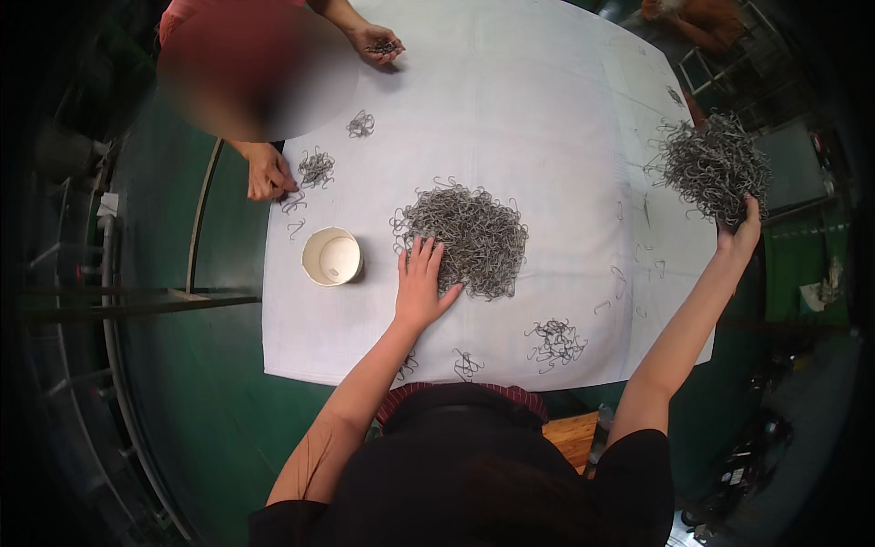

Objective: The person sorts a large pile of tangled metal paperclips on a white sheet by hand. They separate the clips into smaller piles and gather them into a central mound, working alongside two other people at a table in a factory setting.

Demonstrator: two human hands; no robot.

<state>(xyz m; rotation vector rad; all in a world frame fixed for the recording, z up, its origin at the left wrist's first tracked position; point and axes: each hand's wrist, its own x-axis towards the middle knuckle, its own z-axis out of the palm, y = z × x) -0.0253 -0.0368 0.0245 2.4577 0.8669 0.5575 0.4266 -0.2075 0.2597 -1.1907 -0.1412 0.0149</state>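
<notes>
Spread flat, my left hand (421, 284) rests its fingertips on the left edge of a big pile of grey metal hooks (476, 239) in the middle of the white-covered table. My right arm stretches out to the right. At its end my right hand (743, 230) grips a large tangled clump of metal hooks (715, 169), which extends past the table's right edge. Most of that hand's fingers are hidden by the clump. Small S-like bends show on the single hooks.
A white tub (332, 256) stands left of the pile. Small heaps of hooks (557, 344) lie near the front edge, others (316, 168) at the left. Across the table, a co-worker's hand (378, 46) holds hooks; their other hand (268, 173) is at the left edge.
</notes>
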